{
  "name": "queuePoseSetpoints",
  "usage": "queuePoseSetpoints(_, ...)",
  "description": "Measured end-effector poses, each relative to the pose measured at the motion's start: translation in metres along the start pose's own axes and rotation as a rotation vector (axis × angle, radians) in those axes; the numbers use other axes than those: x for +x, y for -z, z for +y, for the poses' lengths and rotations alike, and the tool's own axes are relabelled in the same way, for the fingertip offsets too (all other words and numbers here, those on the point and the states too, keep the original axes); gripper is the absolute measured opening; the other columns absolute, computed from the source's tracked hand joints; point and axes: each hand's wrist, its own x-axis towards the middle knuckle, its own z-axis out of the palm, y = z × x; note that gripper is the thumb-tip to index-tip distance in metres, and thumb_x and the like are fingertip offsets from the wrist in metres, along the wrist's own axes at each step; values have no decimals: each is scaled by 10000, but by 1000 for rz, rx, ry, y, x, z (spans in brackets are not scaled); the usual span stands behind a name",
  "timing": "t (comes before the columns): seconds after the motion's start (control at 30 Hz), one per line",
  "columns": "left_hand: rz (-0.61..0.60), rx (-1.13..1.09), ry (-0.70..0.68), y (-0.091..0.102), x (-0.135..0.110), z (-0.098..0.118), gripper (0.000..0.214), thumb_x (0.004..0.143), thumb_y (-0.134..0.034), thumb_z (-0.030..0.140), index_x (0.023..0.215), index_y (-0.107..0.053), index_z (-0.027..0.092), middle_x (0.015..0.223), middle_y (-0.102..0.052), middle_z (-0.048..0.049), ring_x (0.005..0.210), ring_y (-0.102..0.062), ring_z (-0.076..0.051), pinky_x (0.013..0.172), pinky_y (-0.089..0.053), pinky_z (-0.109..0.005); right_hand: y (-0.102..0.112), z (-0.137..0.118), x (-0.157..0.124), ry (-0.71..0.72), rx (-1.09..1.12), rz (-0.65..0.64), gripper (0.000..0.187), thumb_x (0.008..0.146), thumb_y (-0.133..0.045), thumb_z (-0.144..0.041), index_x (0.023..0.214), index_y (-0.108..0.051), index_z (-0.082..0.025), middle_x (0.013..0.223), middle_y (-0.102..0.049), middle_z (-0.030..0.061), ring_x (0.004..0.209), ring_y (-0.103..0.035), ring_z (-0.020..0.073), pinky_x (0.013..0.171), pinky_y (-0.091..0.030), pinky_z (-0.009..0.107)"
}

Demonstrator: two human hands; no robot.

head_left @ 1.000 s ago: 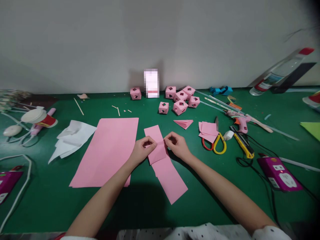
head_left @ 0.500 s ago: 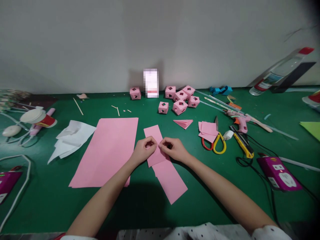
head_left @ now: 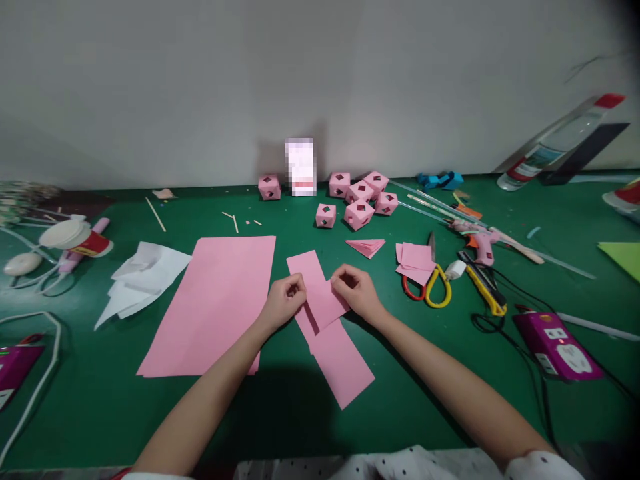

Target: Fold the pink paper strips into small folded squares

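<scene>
Between my hands a small piece of pink paper (head_left: 326, 303) is held a little above a long pink paper strip (head_left: 345, 367). My left hand (head_left: 284, 300) pinches its left edge, and my right hand (head_left: 356, 291) pinches its upper right edge. The strip runs diagonally underneath, its middle covered by the held piece. Left of my hands lies a stack of large pink sheets (head_left: 225, 300). Beyond them are a folded pink paper piece (head_left: 367, 247) and several pink paper cubes (head_left: 360, 213) with diamond-shaped holes.
At right, small pink squares (head_left: 416, 259) partly cover scissors (head_left: 439, 288). Farther right are a utility knife (head_left: 483, 285), a pink glue gun (head_left: 483, 243), a purple power socket (head_left: 557, 347) with cords and a leaning bottle (head_left: 555, 147). Crumpled white paper (head_left: 143, 280) and a paper cup (head_left: 77, 237) lie left.
My hands, pinched together before, have moved apart. The right went right and slightly up, and the small pink paper now stretches between them, shifted right over the strip.
</scene>
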Motion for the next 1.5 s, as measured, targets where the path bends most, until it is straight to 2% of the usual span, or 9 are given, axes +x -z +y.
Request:
queuePoseSetpoints(0.17, -15, -193, 76, -1, -2, -5, 85, 782, -499, 157, 701, -489, 177, 620, -605, 2, 562, -553, -124, 529, -400, -226, 7, 3, 5, 17, 97, 130, 137, 786, -532, -203, 653, -510, -179, 634, -473, -31, 598, -427, 106, 569, -343, 228)
queuePoseSetpoints(0.23, 36, -245, 94, -1, 0, -5, 69, 832, -522, 243, 832, -540, 177, 675, -616, 1, 572, -566, -125, 529, -426, -229, 7, 3, 5, 7, 87, 98, 144, 797, -546, -229, 665, -519, -179, 639, -476, -30, 592, -424, 106, 562, -341, 229)
queuePoseSetpoints(0.33, 60, -196, 74, -2, 2, -2, 208, 863, -533, 338, 988, -592, 182, 854, -630, -22, 624, -560, -111, 560, -438, -230, 4, 3, 3, -4, 39, 2, 162, 816, -570, -287, 700, -550, -176, 629, -487, -28, 575, -428, 107, 541, -336, 230)
queuePoseSetpoints(0.4, 15, -102, 34, -2, 3, -1, 203, 860, -553, 342, 939, -625, 170, 890, -632, -34, 709, -569, -123, 621, -438, -232, 1, 3, 1, -5, 22, -67, 170, 827, -578, -314, 733, -577, -173, 629, -505, -26, 573, -441, 108, 536, -338, 228)
queuePoseSetpoints(0.47, -18, -35, 8, -3, 2, -1, 178, 849, -577, 327, 852, -631, 158, 828, -627, -29, 751, -566, -137, 654, -424, -232, -1, 4, 0, 3, 11, -115, 173, 834, -581, -327, 760, -600, -172, 653, -537, -18, 579, -457, 108, 543, -348, 227)
queuePoseSetpoints(0.63, -34, -8, -5, -3, 1, -1, 178, 851, -577, 323, 819, -629, 156, 764, -611, -12, 692, -535, -127, 603, -386, -224, -4, 6, -2, 24, -76, -178, 162, 832, -593, -328, 826, -633, -172, 621, -527, -29, 540, -434, 98, 519, -333, 221)
queuePoseSetpoints(0.87, -48, 36, 15, -6, 0, 2, 208, 849, -573, 344, 798, -639, 154, 707, -600, -2, 642, -514, -118, 573, -365, -218, -6, 3, -3, 76, -226, -141, 119, 809, -583, -268, 804, -648, -169, 588, -510, -42, 522, -393, 90, 505, -297, 217)
queuePoseSetpoints(1.23, 0, 62, 7, -6, -1, 1, 158, 819, -574, 275, 714, -600, 159, 644, -559, 14, 606, -492, -113, 566, -355, -218, -6, 6, -2, 31, -165, -36, 57, 750, -549, -189, 710, -587, -178, 618, -563, -24, 539, -483, 106, 512, -366, 213)
queuePoseSetpoints(1.5, -20, 46, -42, -7, 1, 3, 105, 821, -565, 234, 793, -636, 162, 757, -632, -14, 714, -577, -138, 668, -432, -236, -6, 1, -4, 89, -193, -149, 76, 792, -578, -226, 800, -639, -181, 649, -589, -21, 551, -496, 103, 534, -374, 213)
